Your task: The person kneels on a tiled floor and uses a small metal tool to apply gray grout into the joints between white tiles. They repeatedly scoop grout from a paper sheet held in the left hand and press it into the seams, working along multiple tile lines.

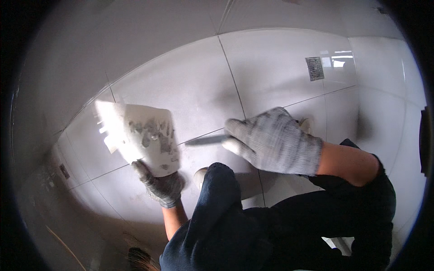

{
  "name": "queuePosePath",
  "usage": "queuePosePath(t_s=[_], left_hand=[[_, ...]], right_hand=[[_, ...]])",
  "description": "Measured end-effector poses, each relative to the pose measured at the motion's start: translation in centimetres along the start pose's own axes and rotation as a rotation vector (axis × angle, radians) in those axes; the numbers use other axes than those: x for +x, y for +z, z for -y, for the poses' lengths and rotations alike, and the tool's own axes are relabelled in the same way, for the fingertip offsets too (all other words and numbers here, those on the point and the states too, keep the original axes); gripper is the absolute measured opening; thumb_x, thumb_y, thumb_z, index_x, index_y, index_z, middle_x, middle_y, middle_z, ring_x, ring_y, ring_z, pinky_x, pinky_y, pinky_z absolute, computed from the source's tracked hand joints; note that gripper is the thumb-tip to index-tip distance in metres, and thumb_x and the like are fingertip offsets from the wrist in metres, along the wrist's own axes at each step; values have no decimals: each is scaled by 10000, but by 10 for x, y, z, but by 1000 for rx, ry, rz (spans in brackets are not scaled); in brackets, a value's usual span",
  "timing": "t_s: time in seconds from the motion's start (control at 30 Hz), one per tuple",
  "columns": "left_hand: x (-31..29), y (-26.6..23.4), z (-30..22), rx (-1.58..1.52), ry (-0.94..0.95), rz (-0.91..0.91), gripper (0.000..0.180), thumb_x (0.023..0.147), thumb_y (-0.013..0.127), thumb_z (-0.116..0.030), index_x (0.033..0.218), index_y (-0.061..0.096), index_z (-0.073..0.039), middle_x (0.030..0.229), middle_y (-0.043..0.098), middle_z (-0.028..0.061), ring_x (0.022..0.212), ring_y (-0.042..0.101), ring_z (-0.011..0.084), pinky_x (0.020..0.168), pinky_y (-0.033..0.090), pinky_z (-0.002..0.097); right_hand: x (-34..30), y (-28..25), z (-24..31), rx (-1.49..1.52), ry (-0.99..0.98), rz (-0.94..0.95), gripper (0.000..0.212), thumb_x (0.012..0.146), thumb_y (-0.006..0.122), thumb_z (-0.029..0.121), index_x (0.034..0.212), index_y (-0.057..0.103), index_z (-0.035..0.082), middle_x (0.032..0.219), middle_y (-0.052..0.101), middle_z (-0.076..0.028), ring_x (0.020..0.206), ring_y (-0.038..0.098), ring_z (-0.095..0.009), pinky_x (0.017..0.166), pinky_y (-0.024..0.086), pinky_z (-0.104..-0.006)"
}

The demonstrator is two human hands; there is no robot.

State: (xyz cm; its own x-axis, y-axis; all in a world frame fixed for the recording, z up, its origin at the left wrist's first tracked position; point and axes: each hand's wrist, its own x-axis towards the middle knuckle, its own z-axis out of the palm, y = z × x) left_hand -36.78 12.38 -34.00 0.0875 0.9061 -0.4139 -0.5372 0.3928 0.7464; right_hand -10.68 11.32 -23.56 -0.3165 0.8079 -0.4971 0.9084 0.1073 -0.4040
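Note:
My left hand (163, 186), in a grey knit glove, grips the near lower end of a white container (156, 140), which looks like a cut plastic pail. Dark grey smears and lumps mark its surface, and its left edge is washed out by glare. My right hand (281, 143), in a matching glove, is closed around a slim grey tool with a flat blade (205, 140). The blade points left toward the container, a short gap apart from it. Motion blurs the tool and part of the right glove, and the fingers hide its handle.
Large pale tiles (181, 77) cover the floor, with dark joints between them. A square drain grate (314, 68) lies at the far right, and a smaller dark grate (64, 170) at the left. Tiled walls (382, 67) close in the space. Broom-like bristles (141, 259) show at the lower left.

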Motion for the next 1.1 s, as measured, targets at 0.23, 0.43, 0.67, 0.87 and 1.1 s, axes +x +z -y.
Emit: queuePosePath(t_s=[0.23, 0.43, 0.67, 0.87, 1.1], left_hand=[[6, -6, -1, 510, 166, -216, 611, 850, 508, -336, 1348, 303, -47, 1256, 445, 164, 1114, 480, 303, 911, 432, 450], [-2, 18, -17, 999, 363, 67, 501, 871, 573, -184, 1296, 370, -11, 1210, 490, 146, 1016, 530, 223, 871, 470, 378], [-28, 36, -91, 917, 162, 189, 509, 917, 457, -313, 1332, 338, -43, 1187, 478, 169, 1121, 496, 272, 778, 548, 374], [-65, 59, -83, 85, -549, -252, 628, 938, 330, -477, 1333, 315, 11, 1216, 467, 192, 1125, 488, 289, 859, 488, 481], [-35, 74, -6, 85, -495, -316, 634, 906, 369, -522, 1350, 353, -70, 1306, 449, 133, 1169, 457, 298, 948, 403, 483]], right_hand=[[-74, -24, -75, 380, 93, 45, 347, 894, 519, 223, 1202, 477, 67, 806, 592, -95, 647, 584, -158, 557, 527, -268], [-124, -38, -110, 615, -37, -30, 403, 843, 605, 130, 1211, 462, 54, 892, 600, -93, 857, 618, -163, 696, 559, -289], [-52, -7, -160, 479, 344, -49, 234, 856, 594, 294, 961, 614, 87, 864, 617, -76, 783, 605, -189, 666, 506, -352], [43, 43, -194, 857, 153, -416, 391, 925, 492, 376, 710, 576, 60, 598, 518, -1, 542, 502, -101, 523, 438, -277], [140, 90, -227, 1301, 237, -352, 388, 943, 447, 346, 745, 571, 35, 613, 553, -27, 529, 532, -123, 521, 461, -268]])
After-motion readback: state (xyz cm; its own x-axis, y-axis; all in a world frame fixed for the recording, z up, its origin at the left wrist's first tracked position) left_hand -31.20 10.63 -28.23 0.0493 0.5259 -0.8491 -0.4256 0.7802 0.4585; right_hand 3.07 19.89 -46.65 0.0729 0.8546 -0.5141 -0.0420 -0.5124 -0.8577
